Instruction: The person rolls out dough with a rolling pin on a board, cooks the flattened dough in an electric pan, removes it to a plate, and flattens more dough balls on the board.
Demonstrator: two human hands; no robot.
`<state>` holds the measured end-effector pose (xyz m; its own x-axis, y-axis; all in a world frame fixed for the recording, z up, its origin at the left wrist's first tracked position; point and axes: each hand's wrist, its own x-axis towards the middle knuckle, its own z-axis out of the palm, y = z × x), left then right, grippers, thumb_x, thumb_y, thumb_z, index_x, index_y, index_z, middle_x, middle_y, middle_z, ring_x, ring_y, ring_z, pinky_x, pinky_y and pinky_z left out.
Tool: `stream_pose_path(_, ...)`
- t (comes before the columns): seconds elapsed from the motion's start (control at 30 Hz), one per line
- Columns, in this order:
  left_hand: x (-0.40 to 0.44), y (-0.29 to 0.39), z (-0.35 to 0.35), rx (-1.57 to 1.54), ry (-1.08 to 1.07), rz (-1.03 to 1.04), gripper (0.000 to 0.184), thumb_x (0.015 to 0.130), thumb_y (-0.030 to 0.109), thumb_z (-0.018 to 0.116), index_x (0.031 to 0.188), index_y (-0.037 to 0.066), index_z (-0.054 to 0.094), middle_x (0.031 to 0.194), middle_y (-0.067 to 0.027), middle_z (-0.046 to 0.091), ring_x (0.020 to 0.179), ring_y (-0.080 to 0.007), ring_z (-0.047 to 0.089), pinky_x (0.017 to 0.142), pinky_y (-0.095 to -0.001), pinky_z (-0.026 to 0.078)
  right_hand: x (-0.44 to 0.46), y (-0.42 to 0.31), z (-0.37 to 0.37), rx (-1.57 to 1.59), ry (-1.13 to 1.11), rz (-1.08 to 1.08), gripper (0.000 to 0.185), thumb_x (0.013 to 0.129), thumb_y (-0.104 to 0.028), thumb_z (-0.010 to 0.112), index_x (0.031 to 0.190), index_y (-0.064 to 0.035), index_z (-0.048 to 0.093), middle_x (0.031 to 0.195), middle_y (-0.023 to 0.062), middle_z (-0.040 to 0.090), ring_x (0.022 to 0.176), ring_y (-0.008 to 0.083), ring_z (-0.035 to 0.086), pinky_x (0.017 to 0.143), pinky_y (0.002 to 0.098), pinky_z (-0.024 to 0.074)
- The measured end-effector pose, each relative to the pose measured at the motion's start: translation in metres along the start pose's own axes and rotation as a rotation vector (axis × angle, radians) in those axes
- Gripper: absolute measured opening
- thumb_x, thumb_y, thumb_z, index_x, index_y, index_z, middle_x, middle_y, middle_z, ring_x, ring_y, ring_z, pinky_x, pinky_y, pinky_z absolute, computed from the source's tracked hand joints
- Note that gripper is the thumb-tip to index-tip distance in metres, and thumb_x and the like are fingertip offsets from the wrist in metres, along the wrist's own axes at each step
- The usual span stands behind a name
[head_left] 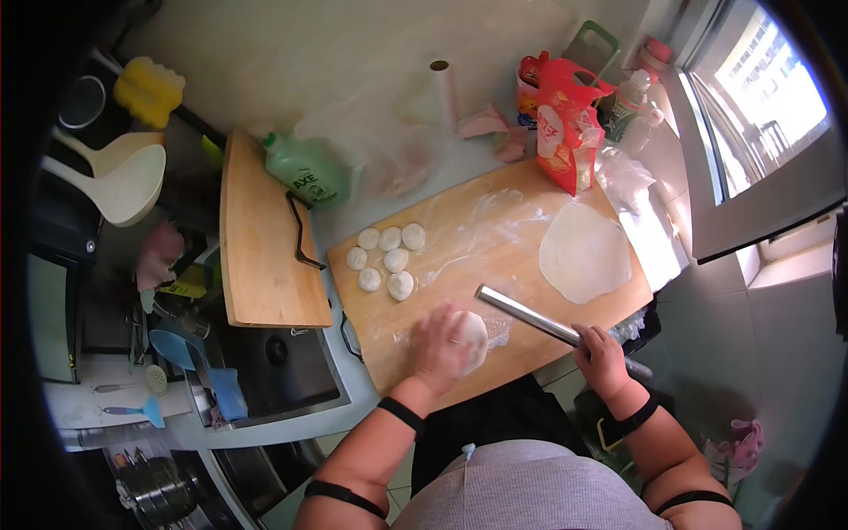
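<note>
My left hand (439,351) rests against the left side of a small flattened dough round (473,343) near the front edge of a floured wooden board (512,371). Its fingers are blurred and partly over the dough, so I cannot tell whether they pinch it. In my right hand (606,360), closed around one end, is a metal rolling pin (528,315), held slantwise above the board. A large thin dough sheet (586,253) lies at the board's right. Several small dough balls (396,260) are grouped at its left, with loose flour about them.
A red bag (570,124) stands at the board's back right corner. Behind the board's left are a green detergent bottle (305,170) and an upright wooden board (265,238). The sink (291,380) is at left; an open window (760,115) is at right.
</note>
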<state>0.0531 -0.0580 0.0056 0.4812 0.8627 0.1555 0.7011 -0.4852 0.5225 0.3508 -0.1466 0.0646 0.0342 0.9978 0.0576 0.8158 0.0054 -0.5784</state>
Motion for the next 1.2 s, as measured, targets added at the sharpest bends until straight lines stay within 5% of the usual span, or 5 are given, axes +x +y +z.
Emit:
stream_pose_path(0.07, -0.006, 0.012, 0.024, 0.154, -0.266, 0.095, 0.068, 0.086, 0.039, 0.059, 0.143, 0.008, 0.037, 0.153, -0.0150, 0.024, 0.143, -0.0312, 0.020, 0.113, -0.0573, 0.015, 0.002, -0.002, 0.005, 0.001, -0.011, 0.033, 0.039, 0.073, -0.002, 0.061, 0.112, -0.0052, 0.060, 0.087, 0.0154, 0.060, 0.077, 0.0362, 0.060, 0.068, 0.0430, 0.0495)
stream_pose_path(0.63, -0.009, -0.001, 0.001, 0.239, -0.389, -0.003, 0.086, 0.085, 0.044, 0.060, 0.149, 0.002, 0.019, 0.158, -0.0166, 0.009, 0.146, -0.0323, 0.008, 0.115, -0.0554, 0.009, 0.015, -0.031, 0.044, -0.015, -0.099, 0.049, 0.036, 0.079, -0.010, 0.059, 0.115, -0.0032, 0.058, 0.095, 0.0190, 0.062, 0.088, 0.0369, 0.060, 0.076, 0.0437, 0.0501)
stream_pose_path(0.8, -0.035, -0.009, -0.021, -0.117, -0.061, 0.169, 0.025, 0.082, 0.018, 0.067, 0.105, 0.010, 0.064, 0.121, -0.0093, 0.060, 0.113, -0.0314, 0.056, 0.103, -0.0566, 0.034, 0.016, -0.043, 0.069, -0.168, -0.191, -0.079, 0.041, 0.080, -0.007, 0.057, 0.121, -0.0047, 0.054, 0.091, 0.0144, 0.059, 0.084, 0.0327, 0.060, 0.073, 0.0420, 0.0504)
stream_pose_path(0.9, -0.057, -0.019, -0.035, -0.210, 0.010, 0.188, 0.023, 0.079, 0.016, 0.069, 0.101, 0.009, 0.065, 0.115, -0.0089, 0.061, 0.106, -0.0318, 0.059, 0.099, -0.0553, 0.040, 0.015, -0.058, 0.081, -0.145, -0.277, -0.091, 0.041, 0.081, -0.007, 0.054, 0.122, -0.0059, 0.054, 0.091, 0.0110, 0.055, 0.084, 0.0291, 0.059, 0.073, 0.0394, 0.0500)
stream_pose_path(1.2, -0.076, -0.031, -0.033, 0.211, -0.087, -0.071, 0.078, 0.080, 0.032, 0.067, 0.145, 0.009, 0.029, 0.150, -0.0158, 0.031, 0.140, -0.0347, 0.027, 0.113, -0.0562, 0.015, 0.021, -0.083, 0.120, -0.122, -0.329, -0.443, 0.045, 0.082, -0.017, 0.055, 0.126, -0.0076, 0.054, 0.111, 0.0101, 0.053, 0.104, 0.0259, 0.054, 0.088, 0.0386, 0.0444)
